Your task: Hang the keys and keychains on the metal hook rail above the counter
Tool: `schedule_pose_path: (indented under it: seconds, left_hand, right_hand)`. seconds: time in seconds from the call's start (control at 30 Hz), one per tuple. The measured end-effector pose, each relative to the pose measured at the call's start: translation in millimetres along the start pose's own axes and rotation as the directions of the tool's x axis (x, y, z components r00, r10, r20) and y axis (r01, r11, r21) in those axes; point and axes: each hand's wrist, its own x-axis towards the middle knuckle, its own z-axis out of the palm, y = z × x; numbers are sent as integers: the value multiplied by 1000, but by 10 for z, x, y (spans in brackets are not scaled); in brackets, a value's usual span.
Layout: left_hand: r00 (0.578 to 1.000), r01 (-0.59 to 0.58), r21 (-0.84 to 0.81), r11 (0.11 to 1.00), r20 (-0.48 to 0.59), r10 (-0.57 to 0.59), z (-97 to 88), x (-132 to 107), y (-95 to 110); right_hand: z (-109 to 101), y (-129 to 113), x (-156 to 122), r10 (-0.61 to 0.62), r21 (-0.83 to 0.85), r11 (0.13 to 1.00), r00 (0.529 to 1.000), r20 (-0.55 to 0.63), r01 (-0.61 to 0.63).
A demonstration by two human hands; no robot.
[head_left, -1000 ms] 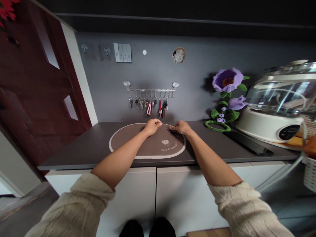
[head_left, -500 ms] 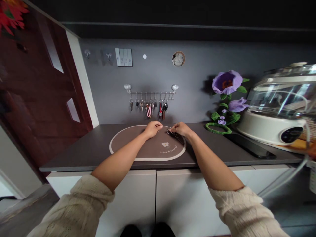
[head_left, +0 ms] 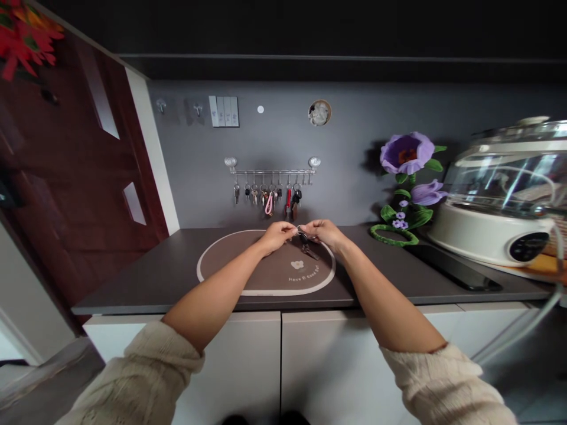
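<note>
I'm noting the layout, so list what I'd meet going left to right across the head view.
Red flower → grey wall panel → left hand → held bunch of keys → right hand → large purple flower → white appliance with clear upper part.

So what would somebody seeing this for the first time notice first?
Probably the large purple flower at the right rear of the counter, beside a white appliance with a clear upper part. Next, the left hand and right hand meeting at a bunch of keys over the oval mat, mid-picture. Blurred red flowers also stand out at the top left.
</note>
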Motion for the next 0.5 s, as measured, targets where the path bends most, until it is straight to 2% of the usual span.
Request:
schedule_pose_path:
  seconds: [0.27, 0.5]
  left_hand:
    - [995, -82, -59, 995, -58, 79, 18, 9, 60]
    - [989, -70, -166, 984, -138, 48, 7, 22, 86]
  right_hand:
    - [37, 1, 19, 28, 189, 982, 1000, -8, -26]
    - [56, 7, 32, 39, 335, 941, 998, 54, -55]
